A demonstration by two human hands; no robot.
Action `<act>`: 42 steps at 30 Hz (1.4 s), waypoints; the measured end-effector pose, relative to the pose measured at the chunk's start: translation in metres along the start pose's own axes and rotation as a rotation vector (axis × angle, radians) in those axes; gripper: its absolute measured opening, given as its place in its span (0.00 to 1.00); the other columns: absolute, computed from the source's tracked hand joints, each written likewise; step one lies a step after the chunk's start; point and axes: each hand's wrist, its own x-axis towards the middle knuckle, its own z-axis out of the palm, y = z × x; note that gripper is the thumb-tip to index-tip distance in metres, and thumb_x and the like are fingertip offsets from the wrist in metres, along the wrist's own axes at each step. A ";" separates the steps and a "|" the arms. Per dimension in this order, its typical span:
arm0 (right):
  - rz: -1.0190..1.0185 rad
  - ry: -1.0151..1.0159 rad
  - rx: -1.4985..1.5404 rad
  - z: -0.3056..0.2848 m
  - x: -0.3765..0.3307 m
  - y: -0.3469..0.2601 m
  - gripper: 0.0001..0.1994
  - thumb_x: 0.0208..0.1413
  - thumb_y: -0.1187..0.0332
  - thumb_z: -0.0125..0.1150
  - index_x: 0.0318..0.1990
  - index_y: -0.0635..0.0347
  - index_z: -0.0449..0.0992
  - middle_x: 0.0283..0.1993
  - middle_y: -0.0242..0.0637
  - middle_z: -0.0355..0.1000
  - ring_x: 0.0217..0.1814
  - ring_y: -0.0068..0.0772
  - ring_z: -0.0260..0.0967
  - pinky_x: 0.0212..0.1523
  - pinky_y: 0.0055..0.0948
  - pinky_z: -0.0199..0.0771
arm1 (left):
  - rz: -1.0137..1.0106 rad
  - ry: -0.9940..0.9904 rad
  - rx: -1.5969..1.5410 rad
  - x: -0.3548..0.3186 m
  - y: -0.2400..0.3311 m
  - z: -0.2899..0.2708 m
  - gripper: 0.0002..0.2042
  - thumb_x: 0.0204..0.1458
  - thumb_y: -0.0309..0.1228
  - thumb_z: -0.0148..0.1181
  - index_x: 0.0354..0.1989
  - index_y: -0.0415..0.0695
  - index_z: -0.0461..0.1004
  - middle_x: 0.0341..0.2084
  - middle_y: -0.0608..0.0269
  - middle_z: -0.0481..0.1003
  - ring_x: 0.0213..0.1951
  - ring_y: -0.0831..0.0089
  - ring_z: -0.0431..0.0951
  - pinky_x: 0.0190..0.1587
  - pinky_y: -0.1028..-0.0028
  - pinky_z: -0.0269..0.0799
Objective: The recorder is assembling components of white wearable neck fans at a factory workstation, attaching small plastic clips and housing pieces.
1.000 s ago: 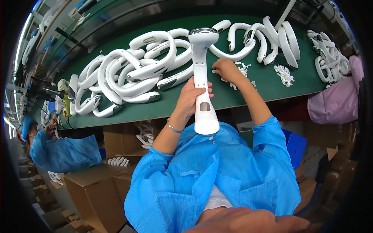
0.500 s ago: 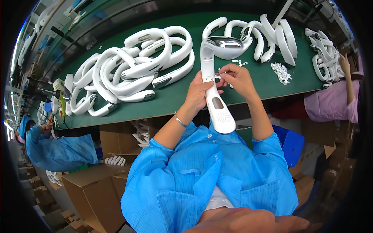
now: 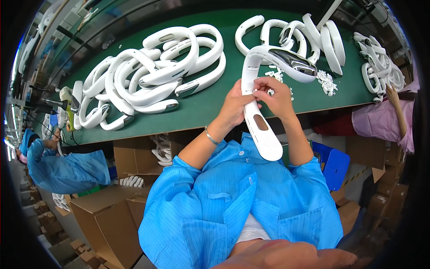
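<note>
I am watching a curved white plastic housing (image 3: 249,79) being held up between the two hands, off the bench; its glossy dark panel (image 3: 293,61) is standing beyond the right fingers, up and to their right, and its oval opening (image 3: 260,122) is lying below them, nearer the body.

I am judging this as close fingertip work on the inner face, just above the left thumb; doing it well is, to my mind, a matter of bracing the housing from behind that very spot, leaving the left thumb clear of it, and pressing squarely with light force, so that the curve is not twisting and the glossy end is not swinging.

The left hand (image 3: 234,106) is closing round the narrow stretch, its thumb lying across the face and its other fingers wrapping behind, mostly out of my sight; the right hand (image 3: 277,98) is bringing its thumb and index nearly together against the inner face; whether they are pinching a tiny piece I cannot tell.

Just past the right fingers a heap of small white plastic pieces (image 3: 275,74) is lying, with a second heap (image 3: 327,83) farther to their right; well left of the left fingers, a pile of similar housings (image 3: 172,76) is resting on the green worktop (image 3: 204,107).
</note>
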 end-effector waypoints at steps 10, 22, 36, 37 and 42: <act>-0.385 0.055 -0.320 -0.003 -0.009 -0.016 0.08 0.44 0.81 0.61 0.34 0.66 0.77 0.36 0.37 0.73 0.34 0.28 0.72 0.34 0.24 0.73 | -0.046 -0.051 -0.087 -0.006 -0.004 -0.007 0.30 0.38 0.14 0.44 0.57 0.38 0.54 0.44 0.50 0.67 0.39 0.63 0.75 0.38 0.63 0.78; -0.041 0.033 -0.241 0.010 -0.020 -0.021 0.05 0.48 0.82 0.55 0.32 0.68 0.76 0.37 0.37 0.70 0.33 0.28 0.71 0.33 0.23 0.74 | 0.059 0.032 -0.037 -0.009 -0.012 0.004 0.28 0.44 0.15 0.48 0.57 0.38 0.54 0.47 0.52 0.66 0.44 0.64 0.74 0.41 0.62 0.78; 0.220 0.228 0.386 -0.011 0.000 0.014 0.06 0.51 0.79 0.55 0.36 0.66 0.77 0.33 0.35 0.74 0.27 0.16 0.67 0.26 0.15 0.62 | -0.160 -0.017 -0.118 0.000 0.019 0.011 0.14 0.50 0.24 0.51 0.45 0.32 0.67 0.39 0.51 0.73 0.41 0.63 0.77 0.44 0.61 0.77; 0.150 0.225 0.402 -0.007 -0.001 0.010 0.06 0.52 0.79 0.55 0.36 0.67 0.77 0.34 0.36 0.74 0.29 0.17 0.68 0.28 0.15 0.65 | -0.140 0.012 -0.097 0.001 0.017 0.008 0.13 0.49 0.23 0.51 0.44 0.34 0.67 0.37 0.53 0.73 0.39 0.64 0.78 0.43 0.62 0.77; 0.082 0.212 0.509 -0.002 0.003 0.005 0.08 0.53 0.81 0.55 0.41 0.72 0.74 0.41 0.42 0.72 0.41 0.26 0.72 0.43 0.23 0.74 | -0.159 0.072 0.053 -0.006 0.010 0.008 0.17 0.53 0.24 0.50 0.51 0.39 0.58 0.38 0.52 0.68 0.35 0.60 0.79 0.29 0.61 0.80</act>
